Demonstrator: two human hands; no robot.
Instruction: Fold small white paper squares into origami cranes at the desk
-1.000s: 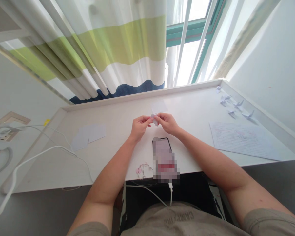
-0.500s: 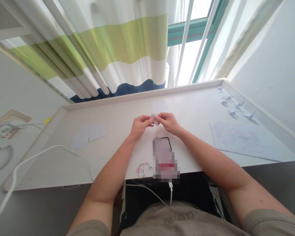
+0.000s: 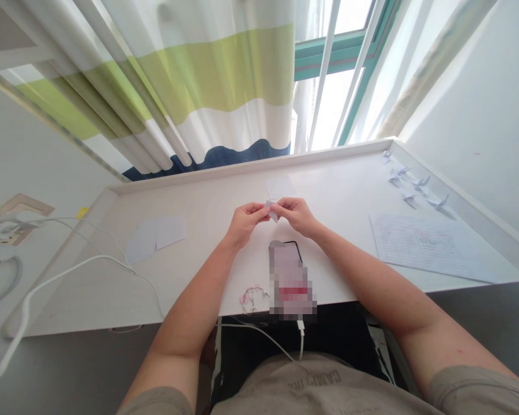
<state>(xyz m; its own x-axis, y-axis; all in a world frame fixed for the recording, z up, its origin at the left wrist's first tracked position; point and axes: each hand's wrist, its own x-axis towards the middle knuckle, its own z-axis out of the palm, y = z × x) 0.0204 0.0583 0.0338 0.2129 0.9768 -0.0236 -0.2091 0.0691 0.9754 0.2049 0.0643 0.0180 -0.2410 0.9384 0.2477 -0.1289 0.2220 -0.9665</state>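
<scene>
A small folded piece of white paper (image 3: 271, 211) is held up over the middle of the desk, between both hands. My left hand (image 3: 247, 221) pinches its left side with thumb and fingers. On its right side, my right hand (image 3: 297, 214) pinches it the same way, the fingertips of both hands close together. The finer folds are too small to make out. Just beyond the hands lies a flat white sheet (image 3: 280, 187). A phone (image 3: 290, 276) with a blurred screen lies nearer to me, at the desk's front edge.
Several folded paper cranes (image 3: 415, 187) stand at the far right, behind a written sheet (image 3: 419, 245). Flat blank papers (image 3: 170, 231) lie on the left. White cables (image 3: 90, 257) cross the desk's left side. A beaded strap (image 3: 251, 297) lies beside the phone. A raised rim (image 3: 251, 166) edges the desk.
Hardly anything differs. Both hands keep their pinch on the folded paper in the same place, with only a very slight shift of the fingers.
</scene>
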